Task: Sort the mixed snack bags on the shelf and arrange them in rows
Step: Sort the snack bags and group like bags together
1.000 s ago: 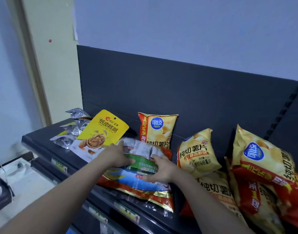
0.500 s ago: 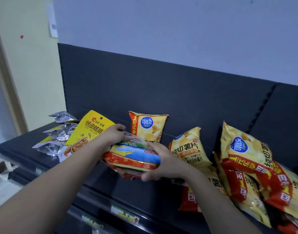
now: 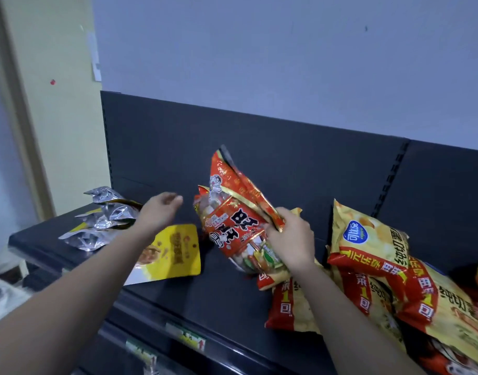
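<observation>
The right hand (image 3: 289, 239) grips the red snack bags (image 3: 232, 220) by one edge, up above the shelf (image 3: 205, 288), the left hand (image 3: 159, 209) is loose and holds nothing, and the bags look light, puffy and slippery, so hold the edges.

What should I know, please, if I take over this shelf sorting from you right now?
The left hand is open and empty, above the shelf near the silver bags.
The right hand grips the red snack bags, held up and tilted.
The yellow pouch lies flat mid-shelf; the yellow chip bags lie piled at the right.
Done: silver bags grouped at the left end.
Left: set down the red snack bags, then line up the yellow chip bags in rows.
</observation>
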Motion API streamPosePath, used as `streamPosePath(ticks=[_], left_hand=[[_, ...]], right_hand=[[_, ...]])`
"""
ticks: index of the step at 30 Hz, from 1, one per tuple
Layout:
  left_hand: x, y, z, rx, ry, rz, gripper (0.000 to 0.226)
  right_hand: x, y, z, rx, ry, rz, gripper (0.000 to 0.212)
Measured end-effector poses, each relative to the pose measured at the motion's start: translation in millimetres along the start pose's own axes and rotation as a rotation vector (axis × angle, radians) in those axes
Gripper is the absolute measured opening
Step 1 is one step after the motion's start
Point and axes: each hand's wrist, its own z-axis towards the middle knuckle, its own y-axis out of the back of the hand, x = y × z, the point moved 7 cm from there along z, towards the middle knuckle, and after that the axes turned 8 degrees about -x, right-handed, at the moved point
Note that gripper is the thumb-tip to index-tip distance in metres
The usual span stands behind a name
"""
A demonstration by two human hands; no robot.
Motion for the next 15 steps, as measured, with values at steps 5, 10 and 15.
streamPosePath(ticks=[5,10,15], left_hand=[[61,-37,-58,0.479,0.036,0.603,0.069],[32,-44,-80,0.397,0.103,0.106,0.073],[-28,-67,-98,0.517,0.12,-0.345,0.1]], right_hand=[[-22,14,1,-0.084,-0.197,0.204,0.006],[-41,18,-8,-0.065,-0.337,0.496,0.016],[-36,44,-17,-0.031,-0.414,0.747,0.017]])
